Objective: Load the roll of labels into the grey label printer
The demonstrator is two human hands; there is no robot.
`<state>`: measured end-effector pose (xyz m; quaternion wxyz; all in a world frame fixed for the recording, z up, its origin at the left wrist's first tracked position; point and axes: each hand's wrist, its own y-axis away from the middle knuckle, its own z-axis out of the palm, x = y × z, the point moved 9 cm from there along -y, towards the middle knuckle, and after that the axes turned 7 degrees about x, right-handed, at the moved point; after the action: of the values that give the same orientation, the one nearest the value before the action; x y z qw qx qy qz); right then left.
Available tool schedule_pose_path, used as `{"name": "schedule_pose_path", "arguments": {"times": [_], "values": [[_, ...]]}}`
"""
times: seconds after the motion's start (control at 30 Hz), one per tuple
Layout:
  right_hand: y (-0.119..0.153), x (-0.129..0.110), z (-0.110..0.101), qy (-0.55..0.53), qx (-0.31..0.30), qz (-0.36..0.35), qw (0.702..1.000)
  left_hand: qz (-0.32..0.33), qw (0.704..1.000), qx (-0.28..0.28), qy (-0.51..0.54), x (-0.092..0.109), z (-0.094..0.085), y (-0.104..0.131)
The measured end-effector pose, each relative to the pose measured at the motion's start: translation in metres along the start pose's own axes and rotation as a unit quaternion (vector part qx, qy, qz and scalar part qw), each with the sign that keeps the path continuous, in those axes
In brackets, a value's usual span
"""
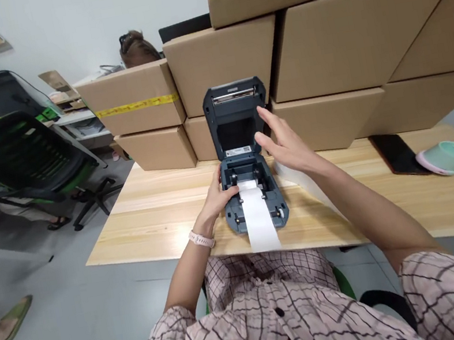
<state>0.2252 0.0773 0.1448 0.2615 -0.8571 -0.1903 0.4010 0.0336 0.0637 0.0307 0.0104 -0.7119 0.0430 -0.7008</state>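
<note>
A dark grey label printer sits near the table's front edge with its lid raised. From its inside, a strip of white label paper runs forward past the front edge. My left hand grips the printer's left side, the fingers partly hidden behind the wall and the thumb reaching in beside the paper. Beside the right edge of the lid is my right hand, its thumb and fingers stretched apart; whether the fingertips touch the lid I cannot tell. A further white strip lies on the table below my right forearm.
Stacked cardboard boxes line the back of the wooden table. A dark phone and a mint-green cup-like container lie at the right. On the left are an office chair and a seated person. Another head shows behind the boxes.
</note>
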Motion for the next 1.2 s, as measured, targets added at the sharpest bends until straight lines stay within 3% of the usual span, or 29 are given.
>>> {"name": "schedule_pose_path", "arguments": {"times": [0.07, 0.1, 0.17, 0.23, 0.3, 0.43, 0.53, 0.8, 0.9, 0.97, 1.03, 1.1, 1.2], "values": [[-0.007, -0.009, 0.001, 0.068, 0.009, -0.022, 0.997, 0.006, 1.0, -0.003, 0.016, -0.003, 0.001, -0.003], [-0.007, -0.014, 0.009, 0.11, -0.022, -0.039, 0.993, 0.005, 1.0, -0.003, 0.018, -0.006, 0.001, -0.004], [-0.001, -0.022, 0.04, 0.187, -0.156, -0.077, 0.967, 0.001, 1.0, 0.002, 0.015, -0.013, -0.002, -0.007], [0.014, -0.021, 0.073, 0.234, -0.302, -0.1, 0.919, -0.002, 1.0, 0.005, 0.015, -0.019, -0.004, -0.008], [0.023, -0.016, 0.095, 0.255, -0.38, -0.104, 0.883, -0.004, 1.0, 0.005, 0.023, -0.022, -0.005, -0.008], [0.032, -0.007, 0.123, 0.27, -0.471, -0.106, 0.833, -0.008, 1.0, 0.001, 0.023, -0.023, -0.005, -0.009], [0.034, -0.006, 0.131, 0.264, -0.511, -0.117, 0.81, 0.0, 1.0, 0.001, 0.017, -0.021, -0.006, -0.011], [0.041, -0.011, 0.138, 0.18, -0.566, -0.132, 0.794, 0.011, 0.999, -0.022, 0.038, -0.018, -0.008, -0.014], [0.034, -0.027, 0.111, 0.075, -0.578, -0.126, 0.803, 0.018, 0.999, -0.022, 0.031, -0.017, -0.008, -0.012], [0.021, -0.045, 0.07, -0.043, -0.544, -0.115, 0.83, 0.013, 0.999, -0.02, 0.027, -0.018, -0.008, -0.011], [0.011, -0.05, 0.015, -0.112, -0.479, -0.101, 0.865, 0.008, 0.999, -0.015, 0.028, -0.019, -0.007, -0.01], [0.015, -0.032, -0.038, -0.111, -0.417, -0.073, 0.899, 0.01, 0.999, -0.009, 0.032, -0.017, -0.006, -0.008], [0.037, 0.028, -0.114, -0.167, -0.232, 0.038, 0.957, 0.023, 0.999, -0.002, 0.034, -0.011, -0.005, -0.006]]}}
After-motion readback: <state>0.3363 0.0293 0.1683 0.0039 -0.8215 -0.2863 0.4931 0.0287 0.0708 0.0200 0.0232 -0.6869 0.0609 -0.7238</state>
